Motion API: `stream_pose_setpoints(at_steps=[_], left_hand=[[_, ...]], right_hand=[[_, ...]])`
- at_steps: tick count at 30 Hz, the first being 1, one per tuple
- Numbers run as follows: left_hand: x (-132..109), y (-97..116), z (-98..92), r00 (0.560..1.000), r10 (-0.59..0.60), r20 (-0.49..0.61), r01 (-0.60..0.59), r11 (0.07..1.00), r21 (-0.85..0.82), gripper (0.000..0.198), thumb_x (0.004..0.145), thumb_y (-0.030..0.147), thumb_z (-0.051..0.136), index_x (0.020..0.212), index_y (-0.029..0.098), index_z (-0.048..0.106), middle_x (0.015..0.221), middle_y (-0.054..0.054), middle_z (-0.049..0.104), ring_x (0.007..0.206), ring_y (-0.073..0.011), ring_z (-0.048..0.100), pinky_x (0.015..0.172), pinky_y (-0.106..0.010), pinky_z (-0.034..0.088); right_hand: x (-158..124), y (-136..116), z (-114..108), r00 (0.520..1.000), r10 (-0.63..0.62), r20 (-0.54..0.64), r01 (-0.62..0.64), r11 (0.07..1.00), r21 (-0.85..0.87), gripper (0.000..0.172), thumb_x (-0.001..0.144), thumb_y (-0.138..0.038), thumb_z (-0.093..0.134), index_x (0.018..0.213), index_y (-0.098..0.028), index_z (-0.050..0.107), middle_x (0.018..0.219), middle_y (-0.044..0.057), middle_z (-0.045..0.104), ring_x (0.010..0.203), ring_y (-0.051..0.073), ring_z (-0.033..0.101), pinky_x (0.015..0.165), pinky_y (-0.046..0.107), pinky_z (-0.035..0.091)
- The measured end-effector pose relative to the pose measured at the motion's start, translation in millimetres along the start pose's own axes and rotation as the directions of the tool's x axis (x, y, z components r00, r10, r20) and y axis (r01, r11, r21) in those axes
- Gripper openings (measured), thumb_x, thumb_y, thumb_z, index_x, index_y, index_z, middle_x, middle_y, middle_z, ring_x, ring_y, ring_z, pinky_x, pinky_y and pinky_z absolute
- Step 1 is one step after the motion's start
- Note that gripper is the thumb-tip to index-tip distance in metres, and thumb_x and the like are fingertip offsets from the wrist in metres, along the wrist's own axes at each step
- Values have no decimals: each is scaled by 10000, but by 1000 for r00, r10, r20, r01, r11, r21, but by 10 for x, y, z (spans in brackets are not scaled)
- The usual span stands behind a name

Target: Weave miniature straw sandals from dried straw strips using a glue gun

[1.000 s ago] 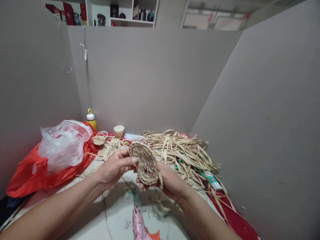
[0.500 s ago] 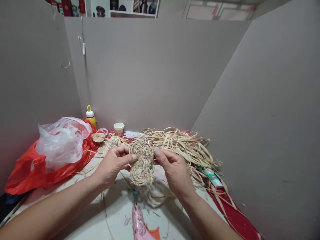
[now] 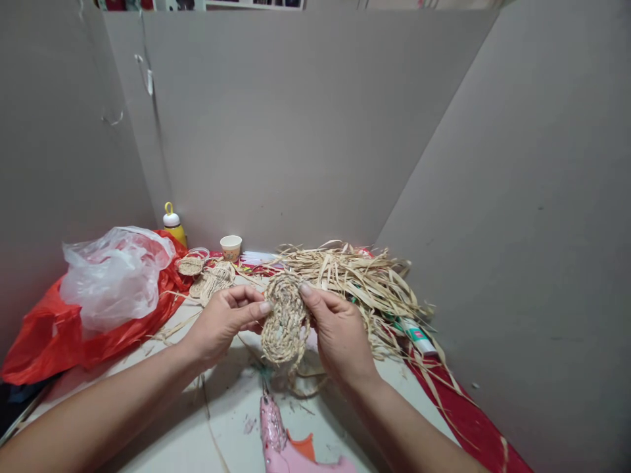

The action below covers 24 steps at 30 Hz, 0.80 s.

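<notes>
A coiled piece of twisted straw cord (image 3: 284,325), shaped like a figure eight, is held upright above the table between both hands. My left hand (image 3: 224,322) pinches its left edge, thumb in front. My right hand (image 3: 340,328) grips the upper right edge with the thumb on the front. A loose tail of cord (image 3: 308,394) hangs below the piece. Under it, a pink glue gun (image 3: 273,427) lies on the white table (image 3: 231,420), its nozzle pointing away from me.
A heap of dry straw (image 3: 355,276) lies behind my right hand, with a white-green tube (image 3: 418,338) beside it. Woven pieces (image 3: 214,281), a paper cup (image 3: 231,247) and a yellow bottle (image 3: 174,228) stand behind. Red and clear bags (image 3: 118,276) lie left. Grey partitions (image 3: 276,131) surround the table.
The straw piece has shifted slightly right and turned a little. My right thumb has moved up along its edge. The camera view has tilted down a little.
</notes>
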<state>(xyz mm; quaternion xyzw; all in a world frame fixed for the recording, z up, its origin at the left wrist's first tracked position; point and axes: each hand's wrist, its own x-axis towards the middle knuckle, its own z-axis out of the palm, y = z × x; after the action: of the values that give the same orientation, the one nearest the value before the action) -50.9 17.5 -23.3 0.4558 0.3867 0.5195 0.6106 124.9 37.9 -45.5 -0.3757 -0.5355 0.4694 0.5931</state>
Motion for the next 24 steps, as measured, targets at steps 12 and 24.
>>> stream_pose_setpoints(at_steps=[12,24], left_hand=[[11,-103,14,997,68,-27,-69,997,-34,225,691,283,805,692,151,624,615,39,571,573,-70,501,570,-198,401],[37,12,-14,960,130,-248,-166,977,-134,301,608,319,845,674,151,605,635,48,533,585,-71,482,565,-188,431]], right_hand=[[-54,42,91,995,99,12,-100,993,59,499,787,-675,572,635,-206,646,502,-12,556,524,172,497,518,280,382],[287,-34,-161,959,153,-237,-60,931,361,323,679,-492,762,755,-218,610,686,-13,626,586,138,555,537,242,457]])
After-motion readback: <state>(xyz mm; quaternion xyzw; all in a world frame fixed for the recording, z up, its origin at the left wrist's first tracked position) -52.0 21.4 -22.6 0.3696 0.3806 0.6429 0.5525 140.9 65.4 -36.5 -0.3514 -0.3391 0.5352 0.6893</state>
